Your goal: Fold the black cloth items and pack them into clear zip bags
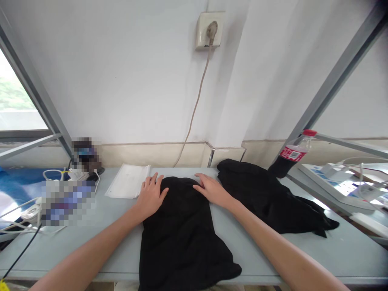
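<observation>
A black cloth garment (182, 238) lies spread on the grey table, its near end reaching over the front edge. At its far left corner rests my left hand (151, 195), fingers apart, with the thumb on the cloth. My right hand (210, 189) is at the far right corner, fingers stretched toward the fabric and nothing visibly gripped. To the right, beyond my right forearm, lies a second black garment (263, 198), loosely bunched. A flat white plastic bag (127, 181) sits just left of my left hand. What kind of garment each one is, I cannot tell.
A cola bottle (292, 155) with a red cap stands at the back right. White cables (39, 206) and blurred items crowd the left side. A cord hangs from the wall socket (210, 31). Slanted metal bars (336, 72) flank the table (100, 246).
</observation>
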Available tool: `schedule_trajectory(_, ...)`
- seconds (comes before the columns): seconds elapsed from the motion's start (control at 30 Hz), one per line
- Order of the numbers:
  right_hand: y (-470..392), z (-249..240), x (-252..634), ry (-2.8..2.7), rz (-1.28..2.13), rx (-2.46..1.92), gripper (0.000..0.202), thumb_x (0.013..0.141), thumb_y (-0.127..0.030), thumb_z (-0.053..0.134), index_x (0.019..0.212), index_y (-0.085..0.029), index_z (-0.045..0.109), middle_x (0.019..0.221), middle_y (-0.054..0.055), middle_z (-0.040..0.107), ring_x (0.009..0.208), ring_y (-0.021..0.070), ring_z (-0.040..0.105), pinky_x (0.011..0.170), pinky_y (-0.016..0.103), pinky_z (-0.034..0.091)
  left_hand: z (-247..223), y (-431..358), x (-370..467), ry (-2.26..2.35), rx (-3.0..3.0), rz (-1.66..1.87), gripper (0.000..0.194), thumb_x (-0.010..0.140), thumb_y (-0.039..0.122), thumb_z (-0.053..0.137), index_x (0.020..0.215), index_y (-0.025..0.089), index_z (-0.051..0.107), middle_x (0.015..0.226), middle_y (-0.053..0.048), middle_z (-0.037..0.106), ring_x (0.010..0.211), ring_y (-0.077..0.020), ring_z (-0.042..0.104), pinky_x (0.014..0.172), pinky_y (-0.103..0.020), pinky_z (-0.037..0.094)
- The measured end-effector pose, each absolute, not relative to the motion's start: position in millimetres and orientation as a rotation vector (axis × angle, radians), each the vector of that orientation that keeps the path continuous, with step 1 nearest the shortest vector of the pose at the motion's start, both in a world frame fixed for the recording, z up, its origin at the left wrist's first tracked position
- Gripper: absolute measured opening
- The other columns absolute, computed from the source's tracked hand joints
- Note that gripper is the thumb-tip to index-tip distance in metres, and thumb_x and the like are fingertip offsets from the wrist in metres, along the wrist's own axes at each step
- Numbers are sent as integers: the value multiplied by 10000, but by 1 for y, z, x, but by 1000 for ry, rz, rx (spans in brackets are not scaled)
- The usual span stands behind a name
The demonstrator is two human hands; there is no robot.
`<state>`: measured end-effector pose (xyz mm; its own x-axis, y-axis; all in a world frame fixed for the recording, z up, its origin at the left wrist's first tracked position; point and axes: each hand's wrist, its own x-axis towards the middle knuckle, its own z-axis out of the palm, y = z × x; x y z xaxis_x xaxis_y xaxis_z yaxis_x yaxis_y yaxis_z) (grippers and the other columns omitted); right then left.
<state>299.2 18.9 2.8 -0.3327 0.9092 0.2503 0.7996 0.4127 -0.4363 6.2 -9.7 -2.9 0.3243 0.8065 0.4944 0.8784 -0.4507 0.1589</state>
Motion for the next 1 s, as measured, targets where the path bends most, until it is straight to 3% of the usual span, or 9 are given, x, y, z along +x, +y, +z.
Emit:
schedule_trajectory(0.2, 22, 12, 301, -2067, 720, -1388, 227, 930, -429, 567, 860, -221, 629, 606, -57, 475, 598, 151, 462, 594, 281, 312, -10, 4, -1, -1603, -2541, -775, 347, 1034, 254, 497, 1362, 180, 583, 1186, -140, 709, 1148, -336, 606, 992, -516, 494)
schedule_trajectory(0.33, 18, 26, 303, -1805, 1123, -1324, 269, 857, -471, 658, 815, -214, 592, 554, -72, 508, 508, 107, 390, 521, 252, 253, -4, 14, -6, -1713, -2580, -1012, 229, 985, 257, 553, 1163, 198, 683, 1126, -115, 734, 1060, -299, 690, 951, -465, 554)
schedule_trajectory(0.47, 16, 34, 301, -1551, 1268, -1264, 333, 825, -497, 702, 936, -215, 566, 768, 34, 739, 483, 106, 514, 459, 230, 292, 14, 20, -4, -1867, -2494, -1477, 192, 972, 329, 583, 1071, 208, 694, 1036, -85, 747, 845, -240, 730, 798, -414, 616)
schedule_trajectory(0.57, 14, 38, 297, -1502, 1155, -1140, 455, 826, -580, 699, 1078, -221, 576, 1056, 110, 760, 667, 189, 721, 467, 239, 413, 31, 15, 1, -1657, -2401, -1816, 219, 997, 350, 554, 1108, 219, 690, 1104, -79, 713, 965, -219, 720, 871, -394, 621)
schedule_trajectory(0.63, 12, 42, 297, -1527, 1038, -1092, 490, 837, -633, 677, 1100, -227, 600, 1110, 108, 736, 730, 218, 750, 464, 248, 443, 39, 8, 4, -1487, -2359, -1870, 215, 1009, 334, 538, 1120, 235, 693, 1156, -74, 687, 1084, -214, 685, 955, -387, 595)
schedule_trajectory(0.73, 8, 49, 301, -1628, 883, -1121, 454, 901, -666, 601, 1018, -230, 642, 997, 71, 741, 615, 174, 667, 463, 266, 427, 42, -3, 6, -1455, -2380, -1753, 213, 1023, 345, 536, 1127, 240, 689, 1081, -54, 702, 946, -188, 678, 852, -337, 587)
schedule_trajectory(0.83, 6, 52, 309, -1824, 747, -1254, 510, 974, -656, 501, 761, -217, 650, 694, 22, 677, 517, 148, 521, 538, 296, 418, 36, -11, 4, -1511, -2575, -1430, 231, 1037, 402, 540, 1080, 247, 706, 902, -10, 725, 699, -153, 617, 692, -295, 527)
schedule_trajectory(0.93, 7, 47, 312, -1978, 634, -1414, 636, 1000, -644, 456, 534, -215, 516, 530, 6, 552, 522, 157, 488, 605, 318, 400, 31, -17, 3, -1523, -2788, -1097, 330, 1066, 456, 484, 970, 252, 724, 660, 31, 656, 566, -140, 565, 600, -271, 460)
schedule_trajectory(1.0, 8, 42, 311, -2037, 570, -1452, 656, 1010, -632, 439, 503, -216, 433, 520, 4, 527, 523, 155, 474, 611, 321, 377, 30, -19, 4, -1495, -2827, -1004, 366, 1082, 470, 447, 982, 254, 725, 602, 39, 613, 545, -143, 559, 585, -270, 444)
